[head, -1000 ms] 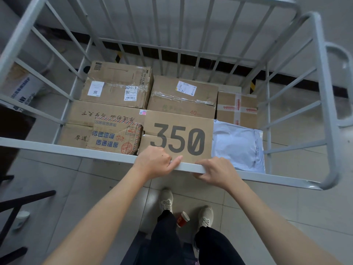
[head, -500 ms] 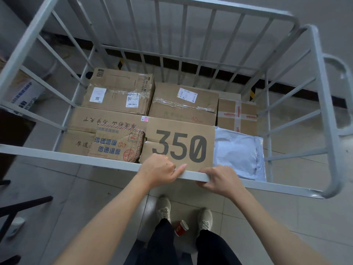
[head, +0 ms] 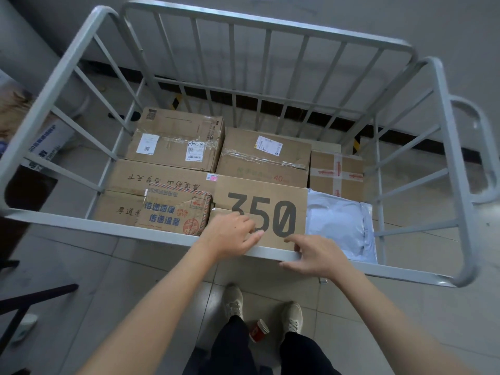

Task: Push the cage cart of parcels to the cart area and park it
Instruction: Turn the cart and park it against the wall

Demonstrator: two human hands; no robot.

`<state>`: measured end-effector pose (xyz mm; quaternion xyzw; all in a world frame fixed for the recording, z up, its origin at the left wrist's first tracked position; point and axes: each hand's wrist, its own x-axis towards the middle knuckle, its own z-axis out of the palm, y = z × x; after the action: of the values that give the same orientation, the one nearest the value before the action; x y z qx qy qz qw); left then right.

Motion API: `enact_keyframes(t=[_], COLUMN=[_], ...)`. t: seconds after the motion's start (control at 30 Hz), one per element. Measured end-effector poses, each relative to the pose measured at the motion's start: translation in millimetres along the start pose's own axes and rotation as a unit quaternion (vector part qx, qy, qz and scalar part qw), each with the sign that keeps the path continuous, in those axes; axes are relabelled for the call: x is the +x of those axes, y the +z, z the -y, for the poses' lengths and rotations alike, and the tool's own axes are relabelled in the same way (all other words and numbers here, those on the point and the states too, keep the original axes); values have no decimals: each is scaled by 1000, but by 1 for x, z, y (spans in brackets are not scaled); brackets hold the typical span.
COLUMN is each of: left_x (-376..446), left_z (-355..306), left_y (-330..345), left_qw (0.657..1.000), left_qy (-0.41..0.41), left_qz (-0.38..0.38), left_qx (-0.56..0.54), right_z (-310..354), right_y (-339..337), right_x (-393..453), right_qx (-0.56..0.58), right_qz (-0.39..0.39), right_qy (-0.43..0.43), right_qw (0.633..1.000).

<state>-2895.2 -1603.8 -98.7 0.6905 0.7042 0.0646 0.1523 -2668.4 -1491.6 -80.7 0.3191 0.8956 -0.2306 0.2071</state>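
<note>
The grey metal cage cart (head: 108,230) stands in front of me, its far side close to a wall. Inside lie several cardboard parcels, among them a box marked 350 (head: 270,209), a striped courier box (head: 176,209) and a white plastic mailer (head: 341,226). My left hand (head: 230,235) lies curled over the near top rail, thumb pointing right along it. Beside it, my right hand (head: 313,257) holds the same rail, index finger above and thumb under it.
The wall ahead has a dark skirting with yellow-black stripes (head: 177,100). Another cart's rail (head: 484,147) sits just right. A printed box (head: 46,142) and black frame (head: 35,296) stand left. A red paper cup (head: 259,330) lies between my shoes.
The cart sits lower in view and more of its far top rail shows. Both hands have stayed on the near rail; the right fingers look a little looser.
</note>
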Motion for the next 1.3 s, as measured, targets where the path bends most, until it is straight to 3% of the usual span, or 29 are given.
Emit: enact_keyframes(t=[0.33, 0.97, 1.3], left_x=[-14, -34, -62], left_z=[61, 171, 236], left_y=[-72, -181, -207], left_qw=[992, 958, 943], left_qy=[-14, -186, -231], left_qz=[-112, -170, -157], left_qx=[62, 136, 180], right_z=[71, 181, 256], right_y=[-56, -166, -178], right_x=[32, 163, 210], right_qx=[38, 40, 20], right_qz=[-131, -154, -161], right_qy=[-11, -133, -156], right_qw=[991, 978, 974])
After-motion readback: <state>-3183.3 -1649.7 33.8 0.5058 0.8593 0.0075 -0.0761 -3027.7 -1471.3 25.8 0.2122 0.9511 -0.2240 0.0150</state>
